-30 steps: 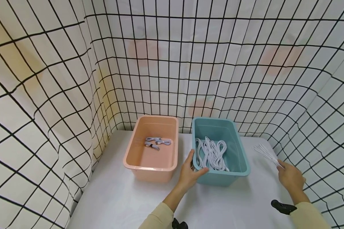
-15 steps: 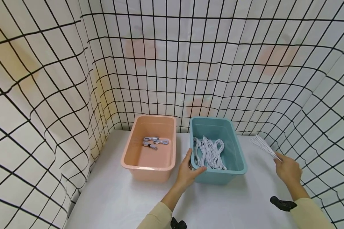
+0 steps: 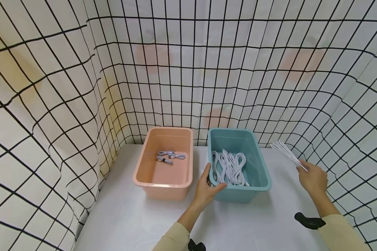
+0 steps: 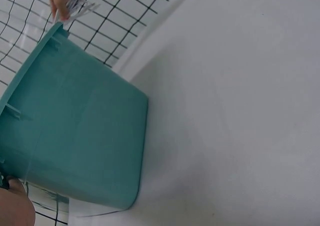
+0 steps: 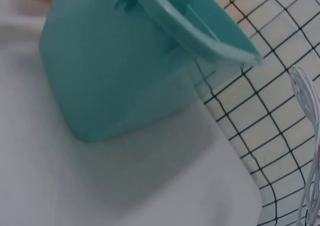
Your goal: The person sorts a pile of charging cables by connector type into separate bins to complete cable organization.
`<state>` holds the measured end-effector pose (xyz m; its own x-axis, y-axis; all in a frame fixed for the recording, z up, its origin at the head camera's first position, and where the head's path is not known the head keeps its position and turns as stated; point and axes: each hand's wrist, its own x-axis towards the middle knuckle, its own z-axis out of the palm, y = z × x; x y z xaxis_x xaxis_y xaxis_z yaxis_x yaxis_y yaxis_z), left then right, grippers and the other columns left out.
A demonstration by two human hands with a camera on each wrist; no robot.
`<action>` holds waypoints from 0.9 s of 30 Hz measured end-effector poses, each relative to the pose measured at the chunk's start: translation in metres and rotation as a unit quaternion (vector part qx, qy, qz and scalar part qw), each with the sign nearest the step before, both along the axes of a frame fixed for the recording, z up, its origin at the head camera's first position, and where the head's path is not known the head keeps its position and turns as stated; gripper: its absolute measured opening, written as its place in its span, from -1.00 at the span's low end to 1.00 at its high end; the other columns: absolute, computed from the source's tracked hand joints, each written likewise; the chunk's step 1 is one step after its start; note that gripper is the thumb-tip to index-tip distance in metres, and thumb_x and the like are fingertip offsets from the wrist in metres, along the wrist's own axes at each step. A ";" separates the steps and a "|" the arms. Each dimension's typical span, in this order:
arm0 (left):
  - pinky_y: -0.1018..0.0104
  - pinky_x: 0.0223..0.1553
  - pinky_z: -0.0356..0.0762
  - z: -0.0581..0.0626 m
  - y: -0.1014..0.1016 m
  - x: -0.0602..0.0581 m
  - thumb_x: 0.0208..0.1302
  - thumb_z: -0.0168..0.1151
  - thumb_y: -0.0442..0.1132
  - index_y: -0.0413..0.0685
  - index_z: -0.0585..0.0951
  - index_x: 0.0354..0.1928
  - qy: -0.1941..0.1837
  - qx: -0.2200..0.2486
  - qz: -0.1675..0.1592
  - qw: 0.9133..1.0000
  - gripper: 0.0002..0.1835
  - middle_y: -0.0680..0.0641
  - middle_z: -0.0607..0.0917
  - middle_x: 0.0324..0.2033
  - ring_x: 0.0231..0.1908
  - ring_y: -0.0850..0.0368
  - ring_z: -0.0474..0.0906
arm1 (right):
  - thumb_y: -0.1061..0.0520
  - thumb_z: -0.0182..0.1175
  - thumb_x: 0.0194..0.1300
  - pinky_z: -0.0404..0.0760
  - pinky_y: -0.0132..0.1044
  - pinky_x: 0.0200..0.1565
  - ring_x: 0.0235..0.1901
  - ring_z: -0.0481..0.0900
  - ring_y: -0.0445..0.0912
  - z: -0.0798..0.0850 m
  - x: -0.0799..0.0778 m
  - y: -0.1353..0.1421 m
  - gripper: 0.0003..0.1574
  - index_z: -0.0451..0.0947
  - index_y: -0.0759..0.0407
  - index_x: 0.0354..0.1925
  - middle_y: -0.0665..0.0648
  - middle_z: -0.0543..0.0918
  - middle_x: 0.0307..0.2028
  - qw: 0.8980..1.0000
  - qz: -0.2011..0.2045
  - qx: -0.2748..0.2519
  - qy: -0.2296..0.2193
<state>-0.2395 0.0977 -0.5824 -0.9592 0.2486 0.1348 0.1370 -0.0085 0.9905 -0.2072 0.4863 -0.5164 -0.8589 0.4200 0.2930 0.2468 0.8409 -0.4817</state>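
Note:
My right hand [image 3: 314,179] grips one end of a white bundled cable [image 3: 284,150], its loops pointing up and left over the table's right side. The cable's loops [image 5: 306,93] also show at the right edge of the right wrist view. At the near left corner of a teal plastic bin [image 3: 238,196], my left hand [image 3: 204,191] holds the rim, thumb along the front and fingers on the left side. Several coiled white cables [image 3: 230,169] lie inside that bin. Seen from the left wrist, the bin's wall [image 4: 85,116] partly hides the far side.
A peach plastic bin [image 3: 168,192] stands left of the teal one, with several short cables [image 3: 172,156] in it. Both bins sit on a white-covered table [image 3: 128,209]. Black wire mesh [image 3: 188,83] encloses the back and sides, with white sheeting behind it.
My right hand has risen slightly and moved a little left with the cable bundle. The left hand stays on the teal bin's corner. The view has shifted slightly.

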 end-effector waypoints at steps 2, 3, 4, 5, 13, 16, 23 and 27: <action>0.15 0.44 0.17 0.000 -0.001 0.000 0.17 0.60 -0.10 -0.07 0.07 0.65 0.001 0.001 0.002 1.000 0.14 0.01 0.11 0.59 0.54 0.08 0.04 | 0.19 0.13 0.54 0.41 0.26 -0.25 -0.02 0.50 0.54 0.006 -0.003 -0.008 -0.51 0.49 0.49 0.27 0.62 0.57 0.07 1.000 0.000 -0.006 0.004; 0.15 0.44 0.17 0.000 -0.001 0.000 0.18 0.60 -0.10 -0.06 0.07 0.65 0.000 0.001 0.003 1.000 0.13 0.01 0.12 0.59 0.54 0.08 0.04 | 0.19 0.13 0.54 0.40 0.28 -0.21 0.00 0.50 0.54 0.009 -0.005 -0.012 -0.51 0.50 0.49 0.27 0.61 0.57 0.06 1.000 0.001 -0.009 0.007; 0.15 0.44 0.18 0.000 -0.002 0.000 0.18 0.60 -0.11 -0.06 0.08 0.65 0.000 0.001 0.004 1.000 0.13 0.01 0.12 0.59 0.54 0.07 0.04 | 0.18 0.13 0.54 0.38 0.31 -0.15 0.03 0.47 0.55 0.012 -0.007 -0.016 -0.50 0.49 0.48 0.29 0.61 0.56 0.08 1.000 0.002 -0.015 0.008; 0.15 0.44 0.18 0.000 -0.002 0.000 0.18 0.60 -0.11 -0.05 0.08 0.65 -0.001 0.001 0.004 1.000 0.13 0.00 0.12 0.59 0.54 0.07 0.05 | 0.18 0.12 0.54 0.38 0.33 -0.11 0.05 0.46 0.54 0.015 -0.008 -0.020 -0.50 0.48 0.46 0.30 0.60 0.57 0.09 1.000 0.002 -0.025 0.011; 0.20 0.41 0.21 -0.002 -0.001 -0.002 0.18 0.60 -0.10 -0.07 0.08 0.65 0.015 -0.003 0.006 1.000 0.13 -0.04 0.12 0.59 0.54 0.03 0.06 | 0.21 0.16 0.52 0.35 0.35 0.10 0.07 0.50 0.47 0.032 -0.022 -0.061 -0.52 0.52 0.43 0.29 0.54 0.63 0.05 0.997 0.021 -0.056 0.054; 0.18 0.41 0.23 -0.001 -0.002 -0.002 0.18 0.60 -0.12 -0.09 0.09 0.64 0.018 0.006 0.003 1.000 0.12 -0.05 0.13 0.59 0.53 0.02 0.07 | 0.22 0.17 0.51 0.50 0.22 -0.11 -0.07 0.59 0.41 0.036 -0.027 -0.077 -0.54 0.55 0.45 0.26 0.53 0.66 0.00 0.996 0.037 -0.047 0.066; 0.15 0.42 0.22 0.001 -0.003 -0.003 0.18 0.60 -0.14 -0.08 0.08 0.65 0.010 0.030 -0.006 0.999 0.12 -0.03 0.12 0.59 0.54 0.02 0.05 | 0.22 0.17 0.50 0.56 0.26 -0.08 0.03 0.59 0.41 0.040 -0.042 -0.109 -0.55 0.57 0.44 0.24 0.51 0.65 0.06 0.994 0.053 -0.054 0.073; 0.17 0.41 0.23 -0.002 -0.003 -0.003 0.19 0.60 -0.14 -0.08 0.07 0.65 0.003 0.032 -0.004 0.999 0.13 0.00 0.13 0.59 0.53 0.03 0.08 | 0.17 0.17 0.51 0.44 0.40 0.09 0.15 0.49 0.45 0.039 -0.051 -0.125 -0.53 0.57 0.40 0.26 0.51 0.59 0.15 0.994 0.042 -0.073 0.063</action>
<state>-0.2425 0.0949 -0.5844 -0.9564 0.2465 0.1569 0.1432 -0.0724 0.9870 -0.2582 0.3610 -0.4778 -0.8532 0.3935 0.3425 0.1079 0.7754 -0.6222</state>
